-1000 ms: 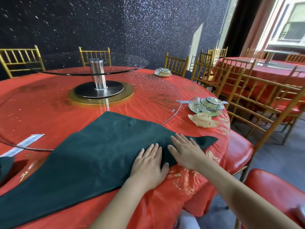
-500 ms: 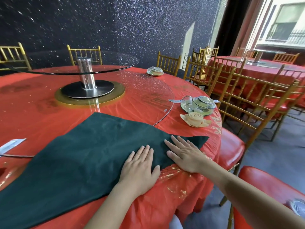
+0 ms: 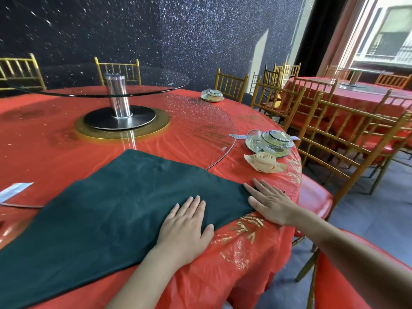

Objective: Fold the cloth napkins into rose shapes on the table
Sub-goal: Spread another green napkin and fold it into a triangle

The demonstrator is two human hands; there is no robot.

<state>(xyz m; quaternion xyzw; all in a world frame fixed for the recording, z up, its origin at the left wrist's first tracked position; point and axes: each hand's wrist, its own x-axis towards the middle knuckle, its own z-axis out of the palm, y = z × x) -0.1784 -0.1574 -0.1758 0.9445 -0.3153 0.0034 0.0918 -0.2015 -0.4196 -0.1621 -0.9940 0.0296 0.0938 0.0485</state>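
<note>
From your head camera, you are pressing your left hand (image 3: 186,226) flat, fingers straight, on the near edge of the dark green napkin (image 3: 116,215) lying spread on the red table (image 3: 44,139). Your right hand (image 3: 270,202) is lying flat, fingers spread, on its right corner. A beige rose napkin (image 3: 265,161) is sitting farther right, near a glass plate (image 3: 268,142).

Black sparkly wall (image 3: 156,36) at the back. Gold chairs (image 3: 313,192) with red seats close by on the right. Another round table (image 3: 365,94) in red cloth farther right. Grey floor (image 3: 367,215) below. Bright daylight through a window (image 3: 392,34) top right.
</note>
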